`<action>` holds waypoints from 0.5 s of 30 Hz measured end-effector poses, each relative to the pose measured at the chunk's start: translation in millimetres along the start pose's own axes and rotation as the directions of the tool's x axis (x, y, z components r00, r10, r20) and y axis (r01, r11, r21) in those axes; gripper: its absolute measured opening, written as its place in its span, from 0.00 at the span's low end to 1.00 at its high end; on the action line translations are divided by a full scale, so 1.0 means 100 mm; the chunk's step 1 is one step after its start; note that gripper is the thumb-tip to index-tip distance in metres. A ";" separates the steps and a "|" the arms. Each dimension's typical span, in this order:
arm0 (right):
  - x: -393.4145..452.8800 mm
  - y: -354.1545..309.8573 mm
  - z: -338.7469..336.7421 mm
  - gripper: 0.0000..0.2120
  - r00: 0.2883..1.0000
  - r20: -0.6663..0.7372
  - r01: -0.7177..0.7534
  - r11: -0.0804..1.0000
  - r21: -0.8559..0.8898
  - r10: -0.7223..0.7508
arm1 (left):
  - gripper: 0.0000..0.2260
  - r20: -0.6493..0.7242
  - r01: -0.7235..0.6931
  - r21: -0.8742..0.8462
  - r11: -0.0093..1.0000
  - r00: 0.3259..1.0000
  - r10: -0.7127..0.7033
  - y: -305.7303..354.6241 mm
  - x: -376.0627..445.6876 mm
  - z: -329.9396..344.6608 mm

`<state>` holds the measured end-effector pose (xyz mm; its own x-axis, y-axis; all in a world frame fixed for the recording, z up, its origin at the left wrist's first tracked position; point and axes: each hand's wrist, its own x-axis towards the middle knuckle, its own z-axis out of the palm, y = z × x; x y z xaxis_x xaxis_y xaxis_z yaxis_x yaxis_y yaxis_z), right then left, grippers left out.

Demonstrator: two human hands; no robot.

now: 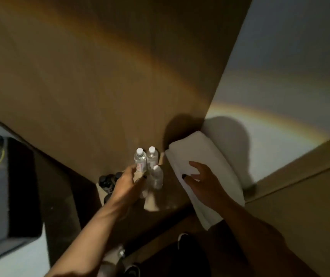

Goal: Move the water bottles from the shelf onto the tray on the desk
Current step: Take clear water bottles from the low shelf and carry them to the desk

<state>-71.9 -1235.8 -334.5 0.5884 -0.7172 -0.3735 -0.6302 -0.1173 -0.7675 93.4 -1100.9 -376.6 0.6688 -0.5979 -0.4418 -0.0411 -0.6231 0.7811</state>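
Three clear water bottles with white caps stand close together on a brown shelf (170, 198): one at the back left (140, 159), one at the back right (152, 156), and a blurred one in front (157, 176). My left hand (128, 184) reaches in beside the back left bottle, its fingers curled near the bottle's lower part; whether it grips the bottle is unclear. My right hand (202, 180) hovers with fingers spread over a folded white towel (204, 168) to the right of the bottles. The tray and desk are out of view.
Several dark bottles (106, 181) stand lower down, left of my left hand. A brown panel (100, 86) rises behind the shelf. A grey and black box (6, 186) sits at the far left. My shoes (182, 238) show on the floor below.
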 end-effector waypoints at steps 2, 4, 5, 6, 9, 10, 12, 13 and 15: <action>0.28 0.06 -0.09 0.26 0.996 0.089 0.022 1.000 -0.008 -0.021 | 0.22 -0.096 0.021 0.042 0.999 0.995 -0.017 0.02 0.12 0.10; 0.53 0.14 -0.13 0.25 0.985 0.165 0.054 0.998 -0.036 -0.047 | 0.24 -0.125 0.108 0.033 0.994 0.987 -0.103 -0.03 0.21 0.25; 0.65 0.20 -0.14 0.24 0.978 0.200 0.067 0.997 -0.046 -0.057 | 0.24 -0.137 0.139 0.018 0.990 0.981 -0.136 -0.09 0.27 0.35; 0.74 0.25 -0.14 0.24 0.972 0.228 0.077 0.996 -0.049 -0.064 | 0.23 -0.152 0.161 0.007 0.987 0.976 -0.158 -0.13 0.31 0.45; 1.00 0.43 -0.09 0.23 0.959 0.276 0.076 0.997 -0.014 -0.069 | 0.21 -0.192 0.189 -0.007 0.982 0.964 -0.187 -0.30 0.50 0.68; 1.07 0.49 -0.04 0.23 0.954 0.294 0.064 0.998 0.005 -0.062 | 0.20 -0.211 0.196 0.001 0.981 0.959 -0.192 -0.35 0.56 0.73; 1.21 0.63 0.09 0.23 0.944 0.328 0.033 0.999 0.024 -0.039 | 0.20 -0.235 0.202 0.004 0.979 0.952 -0.195 -0.50 0.67 0.85; 1.28 0.71 0.17 0.23 0.940 0.340 0.025 0.999 0.030 -0.034 | 0.20 -0.261 0.198 0.022 0.980 0.947 -0.185 -0.57 0.74 0.90; 1.43 0.88 0.37 0.22 0.936 0.350 0.011 0.998 0.068 -0.034 | 0.21 -0.344 0.180 0.100 0.979 0.929 -0.135 -0.78 0.92 0.99</action>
<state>-24.0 -1323.2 -475.2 0.7494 -0.4273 -0.5058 -0.5879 -0.0778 -0.8052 84.4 -1156.7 -522.1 0.8825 -0.2976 -0.3641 0.0055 -0.7677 0.6408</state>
